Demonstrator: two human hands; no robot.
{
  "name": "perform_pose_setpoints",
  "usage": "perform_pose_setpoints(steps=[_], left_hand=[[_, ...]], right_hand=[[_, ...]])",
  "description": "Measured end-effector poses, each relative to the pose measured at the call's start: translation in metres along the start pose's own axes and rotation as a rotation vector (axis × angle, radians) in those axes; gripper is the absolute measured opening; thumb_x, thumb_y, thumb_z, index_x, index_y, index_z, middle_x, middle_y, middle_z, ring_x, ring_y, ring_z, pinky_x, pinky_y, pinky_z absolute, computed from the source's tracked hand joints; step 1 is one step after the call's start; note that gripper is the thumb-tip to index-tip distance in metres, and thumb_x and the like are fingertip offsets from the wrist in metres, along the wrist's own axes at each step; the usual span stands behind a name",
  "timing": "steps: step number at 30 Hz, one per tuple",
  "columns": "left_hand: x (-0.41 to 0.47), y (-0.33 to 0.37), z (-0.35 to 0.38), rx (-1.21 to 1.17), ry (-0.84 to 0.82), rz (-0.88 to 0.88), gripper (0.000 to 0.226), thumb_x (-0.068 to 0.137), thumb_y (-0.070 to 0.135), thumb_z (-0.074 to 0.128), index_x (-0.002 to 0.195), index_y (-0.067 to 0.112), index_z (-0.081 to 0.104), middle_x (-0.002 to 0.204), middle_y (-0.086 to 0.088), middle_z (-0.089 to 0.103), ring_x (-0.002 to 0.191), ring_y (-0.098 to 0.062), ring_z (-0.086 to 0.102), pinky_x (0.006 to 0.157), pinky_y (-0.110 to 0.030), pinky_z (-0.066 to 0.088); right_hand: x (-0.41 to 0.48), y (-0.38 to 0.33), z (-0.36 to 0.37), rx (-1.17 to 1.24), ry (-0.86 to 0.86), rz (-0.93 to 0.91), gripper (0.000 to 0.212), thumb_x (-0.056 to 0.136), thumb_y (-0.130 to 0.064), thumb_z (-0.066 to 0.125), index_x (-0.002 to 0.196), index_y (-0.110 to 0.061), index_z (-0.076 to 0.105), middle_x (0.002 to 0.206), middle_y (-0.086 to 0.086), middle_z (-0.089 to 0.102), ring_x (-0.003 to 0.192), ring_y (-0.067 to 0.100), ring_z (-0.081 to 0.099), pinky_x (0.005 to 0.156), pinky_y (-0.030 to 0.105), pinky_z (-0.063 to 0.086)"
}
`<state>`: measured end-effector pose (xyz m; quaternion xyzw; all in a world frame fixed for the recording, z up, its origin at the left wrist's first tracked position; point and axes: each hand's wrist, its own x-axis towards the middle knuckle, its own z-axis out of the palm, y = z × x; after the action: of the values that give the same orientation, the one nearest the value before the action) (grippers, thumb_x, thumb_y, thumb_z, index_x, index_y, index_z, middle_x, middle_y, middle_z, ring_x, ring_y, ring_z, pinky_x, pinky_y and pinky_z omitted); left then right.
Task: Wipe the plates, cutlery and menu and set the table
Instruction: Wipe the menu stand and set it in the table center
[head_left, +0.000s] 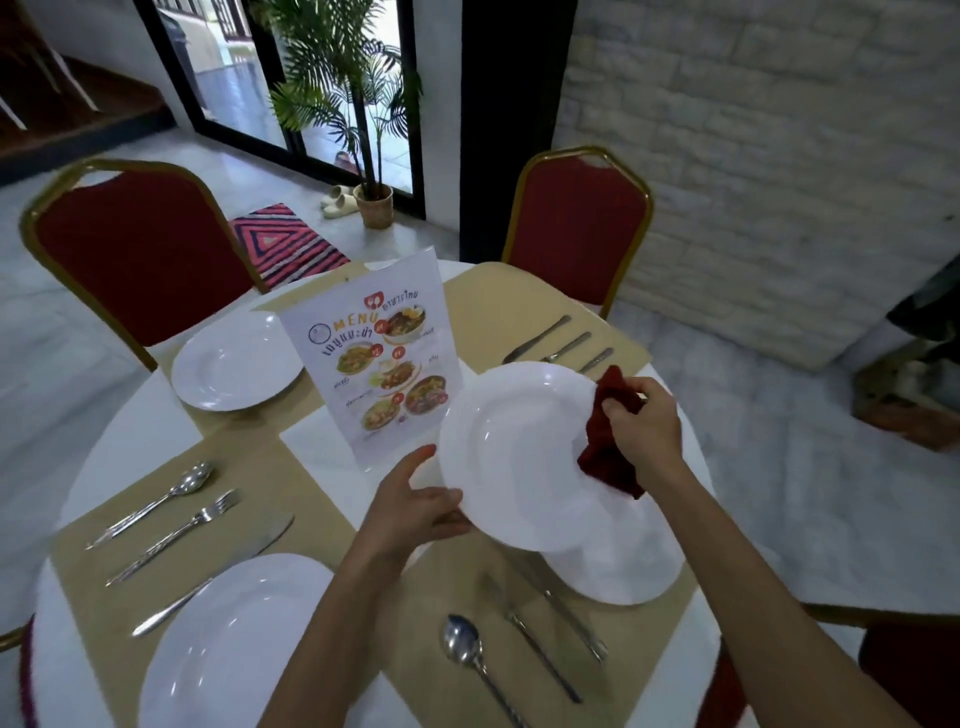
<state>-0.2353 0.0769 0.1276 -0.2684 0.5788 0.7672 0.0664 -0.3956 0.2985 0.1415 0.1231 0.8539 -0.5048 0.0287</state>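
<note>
My left hand (415, 506) grips the near-left rim of a white plate (514, 452), held tilted above the table. My right hand (641, 421) holds a dark red cloth (608, 441) against the plate's right rim. Beneath it a second white plate (628, 566) lies on a tan placemat (447, 582). An upright menu card (382, 358) stands at the table's centre. Two more white plates lie at the far left (236, 361) and near left (234, 644). Cutlery sets lie at the left (176, 519), the front (519, 639) and the far right (558, 340).
The round white table (135, 431) carries several tan placemats. Red chairs with gold frames stand at the far left (135, 260) and far right (576, 228). A potted palm (371, 202) and a striped rug (283, 244) are on the floor beyond.
</note>
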Motion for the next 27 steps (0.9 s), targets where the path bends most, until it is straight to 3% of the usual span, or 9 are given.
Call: perform_pose_setpoints(steps=[3, 5, 8, 10, 15, 19, 22, 27], left_hand=[[0.04, 0.014, 0.031, -0.033, 0.111, 0.049, 0.046, 0.086, -0.004, 0.072, 0.13, 0.001, 0.058, 0.101, -0.017, 0.076, 0.09, -0.028, 0.075, 0.077, -0.033, 0.063], [0.074, 0.018, 0.056, 0.089, 0.109, 0.072, 0.057, 0.086, 0.002, 0.074, 0.138, 0.008, 0.055, 0.104, -0.011, 0.076, 0.091, -0.022, 0.075, 0.079, -0.033, 0.062], [0.131, 0.023, 0.087, 0.166, 0.081, 0.077, 0.091, 0.083, 0.007, 0.077, 0.155, 0.034, 0.027, 0.104, -0.01, 0.076, 0.088, -0.023, 0.076, 0.08, -0.041, 0.063], [0.172, 0.032, 0.102, 0.16, 0.159, 0.068, 0.096, 0.084, 0.004, 0.076, 0.157, 0.036, 0.023, 0.102, -0.009, 0.075, 0.086, -0.025, 0.076, 0.077, -0.041, 0.063], [0.282, 0.059, 0.113, 0.092, 0.381, 0.06, 0.088, 0.079, -0.002, 0.074, 0.153, 0.029, 0.038, 0.102, -0.013, 0.074, 0.088, -0.029, 0.074, 0.082, -0.047, 0.062], [0.337, 0.062, 0.107, 0.147, 0.582, 0.052, 0.069, 0.08, 0.007, 0.074, 0.143, 0.024, 0.052, 0.109, -0.005, 0.071, 0.099, -0.026, 0.069, 0.09, -0.044, 0.059], [0.362, 0.06, 0.103, 0.184, 0.676, 0.062, 0.063, 0.083, 0.011, 0.072, 0.142, 0.025, 0.054, 0.113, -0.001, 0.066, 0.101, -0.017, 0.06, 0.096, -0.036, 0.053], [0.396, 0.054, 0.088, 0.195, 0.736, 0.043, 0.065, 0.085, 0.013, 0.07, 0.145, 0.028, 0.051, 0.126, -0.004, 0.065, 0.108, -0.018, 0.057, 0.087, -0.027, 0.043]], right_hand=[[0.047, -0.005, -0.006, 0.073, 0.101, 0.066, 0.028, 0.098, -0.012, 0.062, 0.124, -0.022, 0.058, 0.11, 0.0, 0.054, 0.097, 0.02, 0.053, 0.084, 0.032, 0.044], [0.085, -0.005, -0.005, 0.106, 0.102, 0.114, 0.028, 0.099, -0.013, 0.062, 0.124, -0.023, 0.054, 0.11, 0.001, 0.053, 0.098, 0.02, 0.052, 0.085, 0.033, 0.044], [0.148, -0.005, 0.01, 0.11, 0.035, 0.14, 0.033, 0.098, -0.012, 0.062, 0.13, -0.019, 0.053, 0.116, 0.004, 0.056, 0.1, 0.02, 0.053, 0.089, 0.032, 0.045], [0.192, -0.01, 0.024, 0.083, -0.012, 0.1, 0.035, 0.097, -0.01, 0.062, 0.132, -0.016, 0.055, 0.122, 0.007, 0.061, 0.101, 0.021, 0.054, 0.09, 0.033, 0.046], [0.295, -0.035, 0.076, -0.025, -0.147, -0.05, 0.041, 0.096, -0.013, 0.061, 0.137, -0.013, 0.056, 0.134, 0.013, 0.061, 0.121, 0.031, 0.059, 0.102, 0.035, 0.045], [0.348, -0.044, 0.118, -0.091, -0.255, -0.098, 0.045, 0.097, -0.01, 0.061, 0.141, -0.012, 0.054, 0.139, 0.013, 0.059, 0.127, 0.03, 0.056, 0.095, 0.025, 0.04], [0.375, -0.051, 0.148, -0.156, -0.306, -0.142, 0.045, 0.098, -0.011, 0.062, 0.142, -0.012, 0.053, 0.143, 0.012, 0.057, 0.13, 0.03, 0.054, 0.1, 0.027, 0.042], [0.404, -0.054, 0.189, -0.208, -0.384, -0.181, 0.043, 0.098, -0.01, 0.062, 0.14, -0.014, 0.056, 0.142, 0.011, 0.057, 0.129, 0.028, 0.055, 0.105, 0.033, 0.044]])
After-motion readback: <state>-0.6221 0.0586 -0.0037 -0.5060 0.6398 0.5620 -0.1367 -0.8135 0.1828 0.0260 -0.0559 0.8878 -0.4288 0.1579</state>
